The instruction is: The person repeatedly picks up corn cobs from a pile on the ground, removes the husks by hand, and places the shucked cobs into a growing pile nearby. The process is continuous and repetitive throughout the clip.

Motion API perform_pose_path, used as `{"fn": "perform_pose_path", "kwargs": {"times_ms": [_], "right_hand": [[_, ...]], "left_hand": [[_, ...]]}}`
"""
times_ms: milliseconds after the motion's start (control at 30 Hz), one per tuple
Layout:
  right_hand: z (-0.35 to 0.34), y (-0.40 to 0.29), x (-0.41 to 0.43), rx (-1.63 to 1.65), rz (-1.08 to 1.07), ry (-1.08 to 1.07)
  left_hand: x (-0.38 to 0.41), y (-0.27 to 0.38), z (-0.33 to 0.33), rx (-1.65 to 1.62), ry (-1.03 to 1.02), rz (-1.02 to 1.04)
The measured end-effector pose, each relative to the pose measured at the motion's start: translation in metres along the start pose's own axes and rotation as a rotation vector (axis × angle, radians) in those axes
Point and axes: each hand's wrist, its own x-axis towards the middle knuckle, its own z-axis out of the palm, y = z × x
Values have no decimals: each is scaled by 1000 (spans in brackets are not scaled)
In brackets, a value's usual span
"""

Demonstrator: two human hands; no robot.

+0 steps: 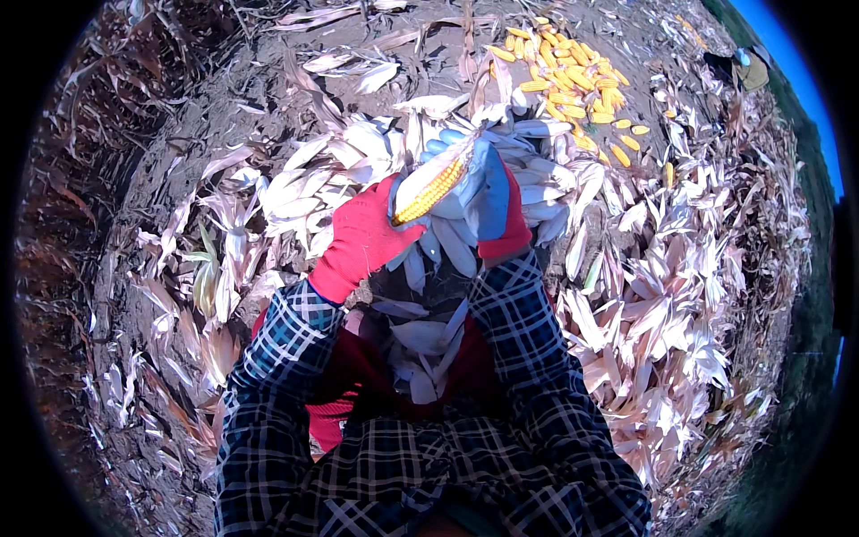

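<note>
A corn ear (433, 194) is held up between my two gloved hands, its yellow kernels bare along one side and pale husk still around the rest. My left hand (366, 228), in a red glove, grips the lower end of the ear. Near the upper end, my right hand (493, 198) holds the husk; its blue-grey coated palm faces the ear. Under and around both hands lies a heap of unhusked corn ears (302, 194). More pale husks (423, 339) rest between my legs.
Beyond my right hand lies a pile of husked yellow cobs (570, 74), with a few strays beside it. Loose dry husks (658, 335) cover the ground to the right. Dry stalks (60, 201) stand at the far left. Another person (745, 67) is far off at the upper right.
</note>
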Motion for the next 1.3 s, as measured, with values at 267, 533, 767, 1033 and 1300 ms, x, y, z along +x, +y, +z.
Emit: {"fn": "perform_pose_path", "kwargs": {"times_ms": [267,533,767,1033,1300], "right_hand": [[20,5,-4,-818,-177,471],[-24,13,-3,-822,-297,580],[-8,18,0,-945,-333,604],[8,6,-4,-993,-216,631],[31,-11,-12,-1169,115,549]], "left_hand": [[0,3,6,168,13,16],[-5,12,21,302,-18,22],[0,0,18,-13,-48,-58],[7,-18,21,-373,-65,-127],[10,-15,-21,-286,-220,-16]]}}
